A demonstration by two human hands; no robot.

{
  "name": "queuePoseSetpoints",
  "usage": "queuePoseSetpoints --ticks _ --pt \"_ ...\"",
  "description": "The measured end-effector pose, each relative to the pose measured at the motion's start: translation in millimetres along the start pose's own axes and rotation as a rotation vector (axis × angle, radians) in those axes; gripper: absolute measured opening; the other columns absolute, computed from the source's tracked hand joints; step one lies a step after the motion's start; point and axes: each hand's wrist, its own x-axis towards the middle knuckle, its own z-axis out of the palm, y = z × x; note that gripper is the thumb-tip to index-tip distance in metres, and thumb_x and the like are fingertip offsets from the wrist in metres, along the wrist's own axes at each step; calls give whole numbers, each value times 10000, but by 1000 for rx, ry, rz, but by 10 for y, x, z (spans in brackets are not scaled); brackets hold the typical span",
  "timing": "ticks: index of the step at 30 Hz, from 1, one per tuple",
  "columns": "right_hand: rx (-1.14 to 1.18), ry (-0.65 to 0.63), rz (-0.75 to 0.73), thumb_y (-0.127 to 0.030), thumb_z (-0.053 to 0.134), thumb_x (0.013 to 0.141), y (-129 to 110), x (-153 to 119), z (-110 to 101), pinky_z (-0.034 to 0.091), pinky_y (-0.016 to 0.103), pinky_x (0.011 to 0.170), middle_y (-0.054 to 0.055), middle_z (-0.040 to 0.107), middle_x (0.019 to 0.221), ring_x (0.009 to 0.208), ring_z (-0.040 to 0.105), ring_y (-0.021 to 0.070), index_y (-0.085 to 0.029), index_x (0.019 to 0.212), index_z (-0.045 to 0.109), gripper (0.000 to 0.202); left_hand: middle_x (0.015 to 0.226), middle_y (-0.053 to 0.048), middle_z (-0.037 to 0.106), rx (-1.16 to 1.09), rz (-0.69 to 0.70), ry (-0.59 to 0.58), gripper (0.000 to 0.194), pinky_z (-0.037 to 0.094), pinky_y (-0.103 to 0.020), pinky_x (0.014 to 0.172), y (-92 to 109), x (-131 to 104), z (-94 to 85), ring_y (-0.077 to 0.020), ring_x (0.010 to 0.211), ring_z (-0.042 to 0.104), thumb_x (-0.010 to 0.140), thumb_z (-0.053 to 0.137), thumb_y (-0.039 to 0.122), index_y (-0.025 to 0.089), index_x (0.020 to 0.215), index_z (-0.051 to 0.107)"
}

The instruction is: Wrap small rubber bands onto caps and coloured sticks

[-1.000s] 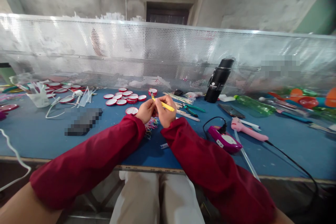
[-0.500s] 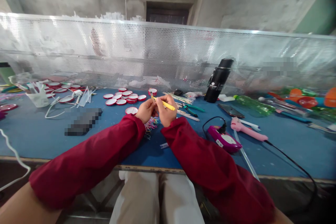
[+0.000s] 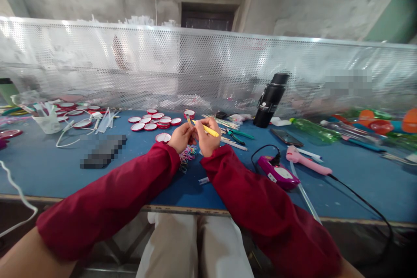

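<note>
My R fingers [image 3: 200, 132] are gripping a yellow pen-like tool [image 3: 211, 130] above the bench [image 3: 189, 194]; my L fingers [image 3: 185, 129] are pinching a thin piece [image 3: 188, 118], too small to ID, nr its tip. For ctrl, I should be bracing both together, guiding the tip lightly.

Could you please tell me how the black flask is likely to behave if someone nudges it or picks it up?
The black flask stands tall and narrow, so a push near the top could well tip it. Its straight, solid-looking body probably won't squash when gripped. It may feel heavy if filled, though the dark walls hide any contents.
</note>
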Motion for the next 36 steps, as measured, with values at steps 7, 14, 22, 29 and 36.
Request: queuePoseSetpoints --ticks 7,14,22,29,36 --pt "-60 -30 -41 -438 589 849 -51 -10 -8 448 284 606 -2 611 700 646 562 148 -208 781 572 240 545 50 513 -2 -6 4 253 323 -188 424 11 -8 14 -58 416 461 871 585 377 162 776 494" --pt "-40 -24 -32 -435 587 849 -32 -5 -8 443 281 590 -6 606 698 629 556 144 -212 786 563 233 549 44 520 1 -8 -6 250 339 -192 436 24 -17 14 -65 429 475 873 584 368 168 761 484" --pt "-1 1 -10 -428 583 857 -10 -5 0 454 280 594 -3 609 700 632 559 145 -209 797 555 229 565 40 530 11 4 -7 240 341 -198 431 0 -8 4 -69 426 475 877 574 369 167 781 489" --pt "-28 -11 -14 -430 588 846 -27 -6 -4 454 288 597 -2 607 703 634 560 147 -211 786 564 229 554 41 518 14 -8 -2 221 329 -198 426 5 -13 10 -67 419 465 893 548 338 167 769 484" --pt "-27 -26 -28 -427 597 843 -22 -2 0 451 282 581 -6 605 689 624 556 145 -215 776 565 225 539 47 509 25 -12 1 247 341 -189 438 10 -13 9 -64 429 478 894 551 348 171 742 471"
